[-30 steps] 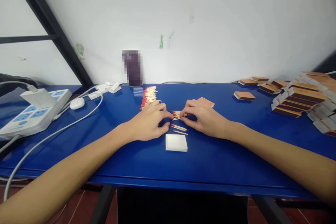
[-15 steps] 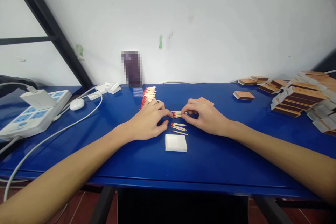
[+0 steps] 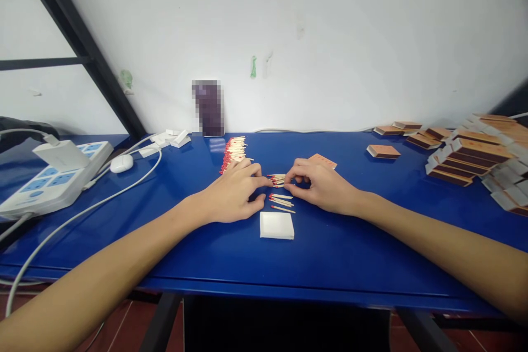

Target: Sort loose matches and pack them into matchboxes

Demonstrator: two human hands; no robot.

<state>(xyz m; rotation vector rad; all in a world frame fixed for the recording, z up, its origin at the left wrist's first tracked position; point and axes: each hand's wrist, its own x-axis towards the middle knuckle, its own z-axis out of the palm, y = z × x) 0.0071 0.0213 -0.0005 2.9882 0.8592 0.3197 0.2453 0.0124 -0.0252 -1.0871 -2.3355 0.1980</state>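
In the middle of the blue table lies a small group of red-headed matches. My left hand rests just left of it, thumb and fingers apart, its index fingertip at the match heads. From the other side, my right hand has its thumb and index finger closed about the plain ends of these matches. A second, loose group of matches lies nearer to me. Below it sits a white matchbox tray. Beyond my left hand is a large pile of matches, partly covered by the hand.
An orange matchbox sleeve lies behind my right hand. Stacked matchboxes fill the right side, with a single matchbox apart. At left are a power strip, cables, a white earbud case and white pieces.
My right thumb and index finger have closed in on the plain match ends, which showed beyond the fingertips before. My left hand has barely moved.
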